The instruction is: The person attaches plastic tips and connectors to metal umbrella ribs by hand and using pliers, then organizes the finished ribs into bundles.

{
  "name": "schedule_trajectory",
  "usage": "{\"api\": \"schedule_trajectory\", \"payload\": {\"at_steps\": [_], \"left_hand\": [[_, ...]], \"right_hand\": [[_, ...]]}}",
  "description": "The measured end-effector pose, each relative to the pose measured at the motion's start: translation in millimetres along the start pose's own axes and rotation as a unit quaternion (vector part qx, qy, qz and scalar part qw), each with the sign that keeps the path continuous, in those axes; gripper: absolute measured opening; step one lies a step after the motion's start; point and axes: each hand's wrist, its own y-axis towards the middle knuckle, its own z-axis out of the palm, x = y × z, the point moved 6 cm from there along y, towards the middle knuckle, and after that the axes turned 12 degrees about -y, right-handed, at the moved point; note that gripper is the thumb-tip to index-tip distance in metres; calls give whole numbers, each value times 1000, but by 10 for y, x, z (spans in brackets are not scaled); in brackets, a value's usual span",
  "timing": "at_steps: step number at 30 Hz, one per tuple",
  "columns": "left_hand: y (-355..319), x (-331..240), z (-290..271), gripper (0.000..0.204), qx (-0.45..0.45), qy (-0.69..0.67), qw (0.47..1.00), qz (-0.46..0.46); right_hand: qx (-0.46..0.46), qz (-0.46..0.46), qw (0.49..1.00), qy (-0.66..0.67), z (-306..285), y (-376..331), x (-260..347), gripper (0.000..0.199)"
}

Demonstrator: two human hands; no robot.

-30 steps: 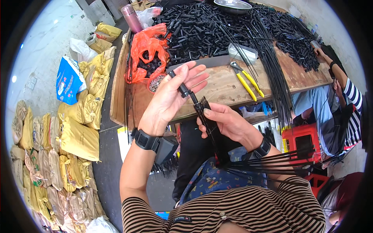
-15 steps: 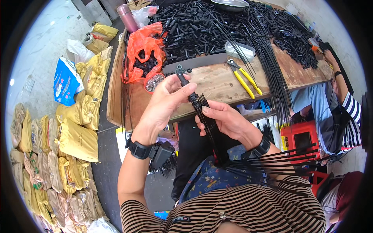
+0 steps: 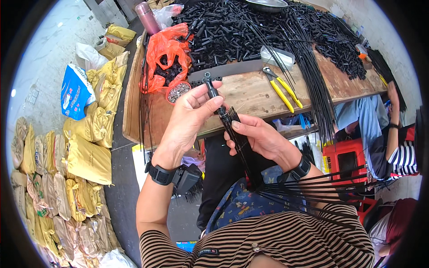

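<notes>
A black umbrella frame (image 3: 241, 154) stands slanted in front of my body, its ribs gathered near the top and fanning out to the right over my lap. My left hand (image 3: 190, 109) is closed on the black tubular piece (image 3: 211, 90) with a ringed tip at its upper end. Lower down, my right hand (image 3: 261, 136) pinches the bundled ribs between thumb and fingers. The fingers' far side is partly hidden.
The wooden table (image 3: 243, 89) bears a heap of black tubular parts (image 3: 223, 38), yellow-handled pliers (image 3: 283, 89), an orange bag (image 3: 163, 49), a bowl of small metal pieces (image 3: 178, 91) and long black rods (image 3: 315, 85). Wrapped bundles (image 3: 89, 161) line the left. A co-worker's hand (image 3: 393, 91) is at right.
My left fingers have shifted slightly on the tubular piece, baring more of its upper part. The co-worker's hand has moved toward the near right. My right hand keeps its hold.
</notes>
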Motion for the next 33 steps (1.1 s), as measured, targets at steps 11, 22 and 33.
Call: {"api": "schedule_trajectory", "payload": {"at_steps": [11, 22, 33], "left_hand": [[8, 0, 23, 46, 64, -53, 997, -1], [46, 114, 31, 50, 118, -89, 989, 8], [-160, 188, 90, 45, 36, -46, 998, -8]], "right_hand": [[10, 0, 1000, 23, -19, -2, -19, 25], [13, -5, 998, 54, -64, 3, -44, 25], [-5, -18, 999, 34, -69, -14, 6, 25]]}}
